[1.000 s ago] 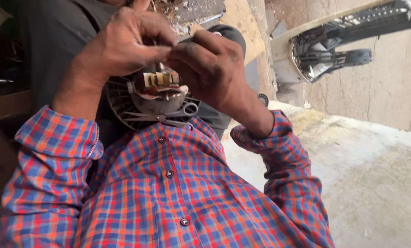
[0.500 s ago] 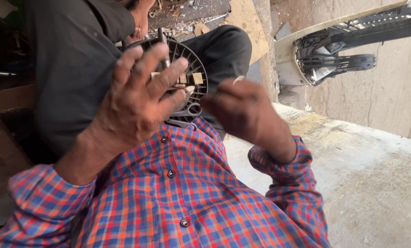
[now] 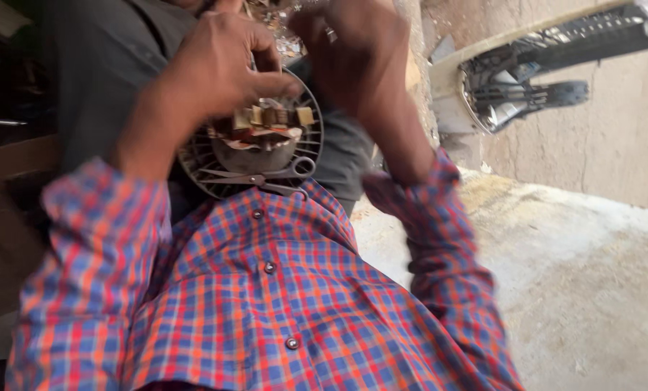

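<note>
Two sleeves of a red-and-blue checked shirt (image 3: 266, 311) fill the near part of the view, buttoned down the middle and running up toward both hands. Just beyond the shirt's collar, at about 12 o'clock from it, sits a small electric motor (image 3: 255, 141) with copper windings and a pale metal body, seated in a round black slotted grille (image 3: 306, 156). A pair of scissors (image 3: 266, 177) lies across the grille's lower edge, handles toward 3 o'clock, just touching the shirt.

The left hand (image 3: 219, 65) comes in from 9 o'clock and is curled down over the top of the motor, fingers closed on its upper edge with the thumb toward 3 o'clock. The right hand (image 3: 356, 54) is raised at 1 o'clock from the motor, apart from it; it is blurred, with a ring on one finger, and it looks loosely curled, though I cannot tell whether it grips anything.

Behind the motor is dark grey cloth (image 3: 99, 58), likely another person's garment. Farther off, at 2 o'clock, a pale curved housing with dark ribbed parts (image 3: 526, 72) leans against a dusty wall (image 3: 613, 145), above a rough concrete floor (image 3: 577, 289).
</note>
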